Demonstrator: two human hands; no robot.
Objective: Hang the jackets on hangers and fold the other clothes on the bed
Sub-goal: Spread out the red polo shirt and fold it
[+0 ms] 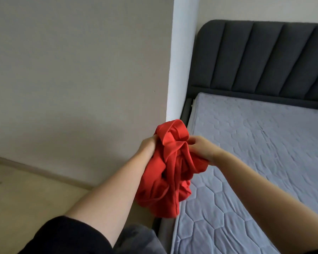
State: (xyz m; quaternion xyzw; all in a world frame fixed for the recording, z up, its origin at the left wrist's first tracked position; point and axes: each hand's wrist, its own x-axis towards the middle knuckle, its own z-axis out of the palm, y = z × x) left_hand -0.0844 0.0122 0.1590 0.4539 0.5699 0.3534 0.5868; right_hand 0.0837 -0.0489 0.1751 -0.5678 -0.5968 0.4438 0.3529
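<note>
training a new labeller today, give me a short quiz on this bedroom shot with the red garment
1. True or false: the crumpled red fabric garment lies spread flat on the grey quilted mattress.
2. Which holds the garment? A: left hand only; B: right hand only; C: both hands.
3. Fill in: the dark grey padded ___ stands upright at the mattress's far end.

Key
1. False: it hangs bunched in the air, over the bed's edge.
2. C.
3. headboard.

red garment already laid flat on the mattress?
No. The red garment hangs bunched in the air by the bed's edge, gripped by the left hand and the right hand, above the mattress.
</note>
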